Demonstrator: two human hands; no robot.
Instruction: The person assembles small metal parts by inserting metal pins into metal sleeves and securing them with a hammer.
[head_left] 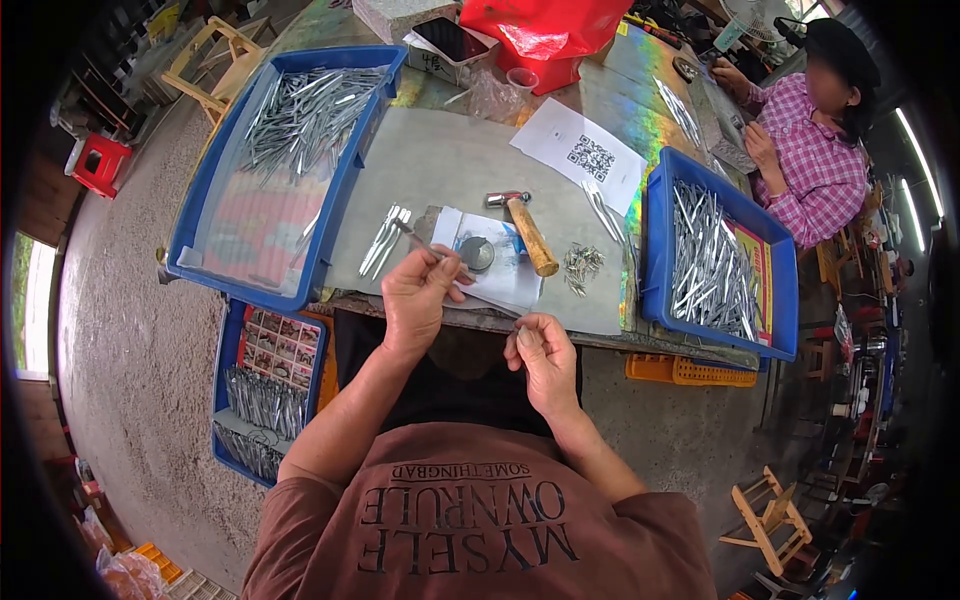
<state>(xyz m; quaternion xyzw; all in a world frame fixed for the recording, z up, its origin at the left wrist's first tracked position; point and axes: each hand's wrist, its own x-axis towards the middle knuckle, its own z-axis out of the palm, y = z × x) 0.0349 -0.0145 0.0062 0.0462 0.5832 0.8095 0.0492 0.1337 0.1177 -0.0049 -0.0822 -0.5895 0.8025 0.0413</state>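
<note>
My left hand (418, 292) is closed around a slim grey metal piece (405, 229), whose end sticks out up and to the left past the fingers. The fingertips of my right hand (545, 358) are pinched together near the table's front edge; what they hold, if anything, is too small to name. Between and beyond the hands, a round metal block (476, 254) sits on white paper. Just right of it lies a hammer (530, 232) with a wooden handle. A little heap of tiny metal pins (582, 266) is farther right. Several flat silver pieces (383, 240) lie left of my left hand.
Blue trays of silver metal pieces stand at left (190, 225) and right (655, 250); another blue tray (225, 400) is lower left. A printed sheet (560, 140), red bag (540, 35) and phone (450, 40) lie farther back. A person in a checked shirt (820, 170) works at the right.
</note>
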